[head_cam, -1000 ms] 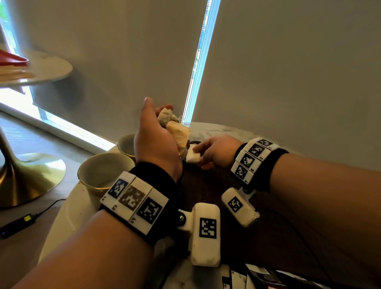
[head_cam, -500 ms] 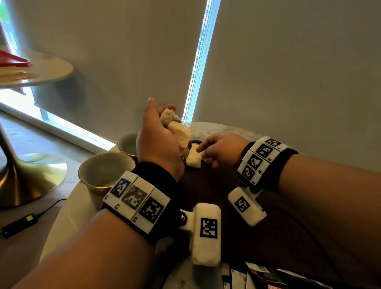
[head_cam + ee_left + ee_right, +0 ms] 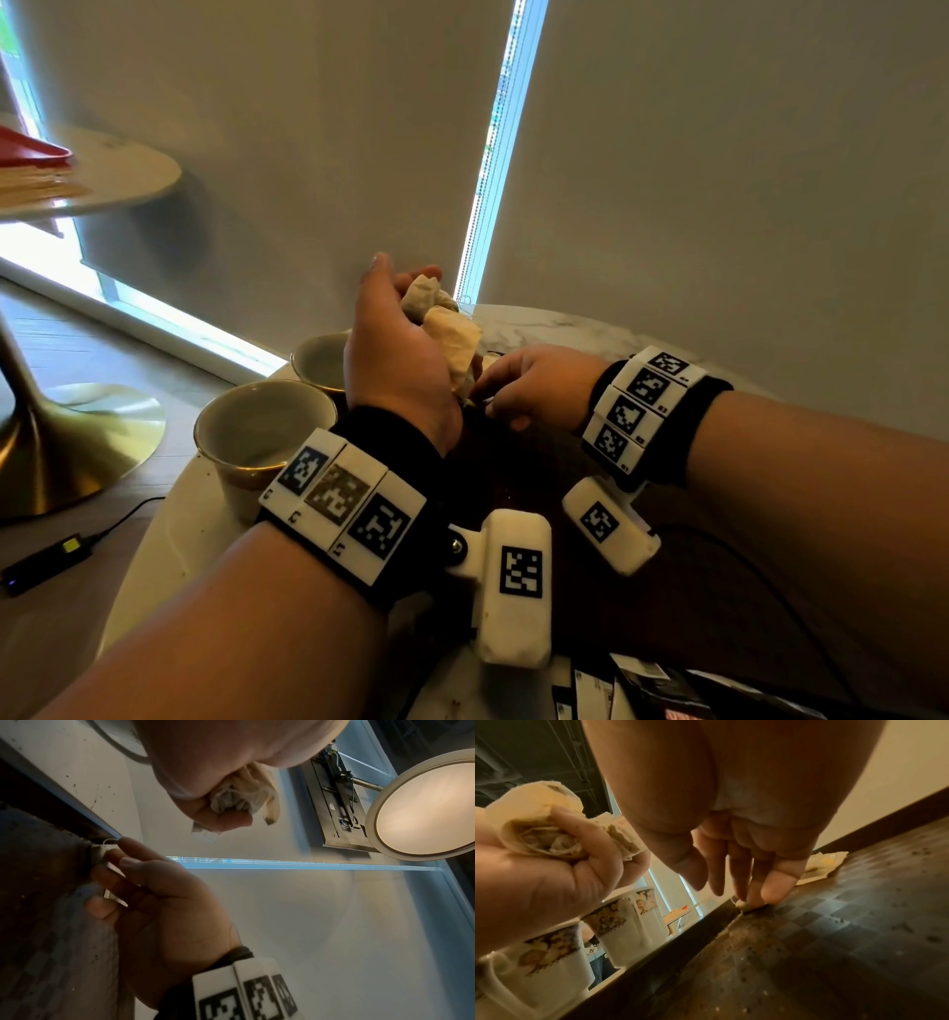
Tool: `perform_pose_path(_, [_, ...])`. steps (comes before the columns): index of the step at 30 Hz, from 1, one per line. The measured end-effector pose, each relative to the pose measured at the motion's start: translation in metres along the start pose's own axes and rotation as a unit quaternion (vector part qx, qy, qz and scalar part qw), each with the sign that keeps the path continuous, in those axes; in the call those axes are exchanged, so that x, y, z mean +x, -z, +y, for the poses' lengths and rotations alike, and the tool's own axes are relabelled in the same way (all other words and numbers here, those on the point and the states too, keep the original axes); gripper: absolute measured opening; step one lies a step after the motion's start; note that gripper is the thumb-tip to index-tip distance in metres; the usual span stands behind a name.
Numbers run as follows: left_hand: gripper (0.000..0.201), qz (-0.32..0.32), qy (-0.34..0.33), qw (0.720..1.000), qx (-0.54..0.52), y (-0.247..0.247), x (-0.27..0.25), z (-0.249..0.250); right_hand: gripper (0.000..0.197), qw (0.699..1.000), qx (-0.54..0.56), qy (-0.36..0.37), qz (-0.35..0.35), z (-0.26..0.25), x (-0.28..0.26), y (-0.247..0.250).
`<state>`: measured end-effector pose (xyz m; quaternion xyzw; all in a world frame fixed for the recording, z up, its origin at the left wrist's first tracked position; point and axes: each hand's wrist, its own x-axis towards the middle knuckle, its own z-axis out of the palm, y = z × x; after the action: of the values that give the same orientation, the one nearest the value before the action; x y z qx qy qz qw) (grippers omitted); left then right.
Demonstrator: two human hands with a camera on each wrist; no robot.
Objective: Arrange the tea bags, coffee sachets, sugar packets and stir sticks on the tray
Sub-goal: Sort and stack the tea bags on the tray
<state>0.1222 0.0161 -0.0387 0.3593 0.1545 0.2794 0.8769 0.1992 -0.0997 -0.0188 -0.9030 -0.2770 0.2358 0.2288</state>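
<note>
Several crumpled tea bags (image 3: 447, 334), soft, light and probably easy to tear, sit bunched in the left hand (image 3: 395, 360) at frame centre; the right hand (image 3: 752, 878) pinches another small bag (image 3: 741, 905) on the dark tray (image 3: 834, 933), best lifted by its paper body.

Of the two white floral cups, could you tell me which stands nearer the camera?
The white floral cup beside the left wrist band stands nearer; the other cup sits farther back, partly hidden behind the left hand.
</note>
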Motion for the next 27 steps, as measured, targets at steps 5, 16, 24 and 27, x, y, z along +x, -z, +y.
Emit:
perform_pose_path(5, [0.051,-0.04,0.007,0.999,-0.011,-0.005,-0.009,0.004,0.017,0.991,0.11,0.031,0.077,0.002,-0.005,0.01])
perform_pose_path(16, [0.05,-0.053,0.07,0.996,0.011,-0.011,-0.02,0.005,0.014,0.937,0.299,0.152,0.1,-0.01,-0.04,0.024])
perform_pose_path(24, [0.053,-0.029,0.104,0.994,0.013,-0.015,-0.018,0.001,0.042,0.961,0.195,0.177,0.079,-0.012,-0.056,0.014])
perform_pose_path(27, [0.061,-0.017,0.097,0.995,-0.004,-0.016,-0.018,0.003,0.039,0.968,0.159,0.165,0.103,-0.012,-0.056,0.015])
